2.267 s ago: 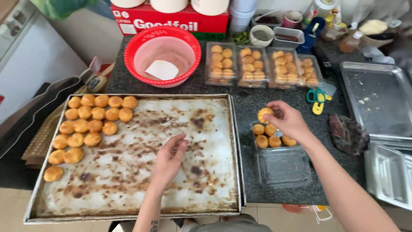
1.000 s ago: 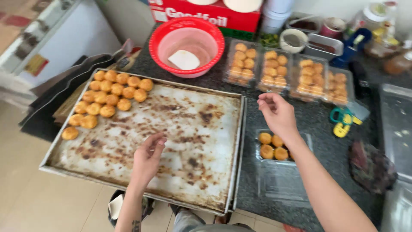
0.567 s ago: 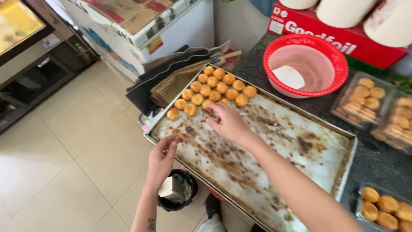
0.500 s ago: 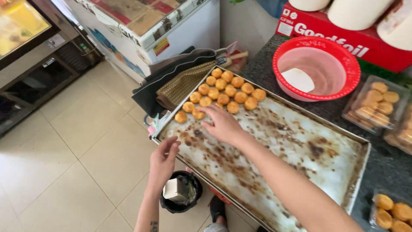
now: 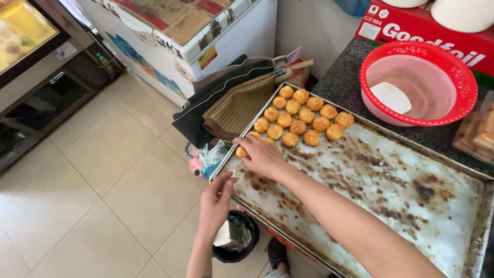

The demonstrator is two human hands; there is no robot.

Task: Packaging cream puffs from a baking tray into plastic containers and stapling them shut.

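A large, stained metal baking tray (image 5: 370,180) lies on the dark counter. A cluster of small golden round pastries (image 5: 303,116) fills its far left corner. My right hand (image 5: 262,154) reaches across the tray and its fingers curl over a few pastries at the near end of the cluster. One pastry (image 5: 241,152) shows beside the thumb. My left hand (image 5: 216,201) grips the tray's left rim, thumb on top.
A red plastic bowl (image 5: 453,108) with a white scraper (image 5: 391,98) stands behind the tray, and a red box (image 5: 406,28) behind that. A clear container of pastries (image 5: 478,131) is at the right edge. A white chest freezer (image 5: 180,31), dark folded cloths (image 5: 231,103) and a black bin (image 5: 234,244) are at the left.
My view swung left from the packing containers to the tray's corner. My right hand moved from a clear container to the pastry cluster. My left hand shifted from the tray's middle to its left rim.
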